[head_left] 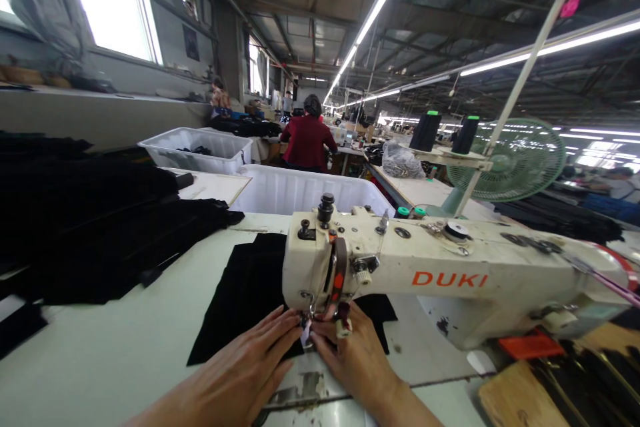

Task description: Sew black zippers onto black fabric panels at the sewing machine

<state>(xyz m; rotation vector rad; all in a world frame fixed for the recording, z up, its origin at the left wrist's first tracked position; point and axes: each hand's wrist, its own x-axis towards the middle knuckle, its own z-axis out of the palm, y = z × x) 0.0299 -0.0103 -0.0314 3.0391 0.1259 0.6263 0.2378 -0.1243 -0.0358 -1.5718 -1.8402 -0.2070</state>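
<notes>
A sheet of black fabric (240, 297) lies under the head of a cream sewing machine (380, 267) marked DUKI. My left hand (250, 360) rests flat on the fabric's near edge, fingers stretched out and tips beside the needle area. Right of the needle, my right hand (363, 360) has its thumb and forefinger drawn together at the edge of a small pale piece (307, 333), perhaps a label. Some of its other fingers are hidden behind the machine head. The small pale piece sits between both hands' fingertips, close to the presser foot.
Stacked black fabric pieces (100, 227) cover the table's left side. Behind the machine stand white plastic bins (310, 187). Black thread cones (426, 131) and a green fan (510, 160) are at right. A wooden block (520, 393) lies lower right. A person in dark red (309, 140) sits ahead.
</notes>
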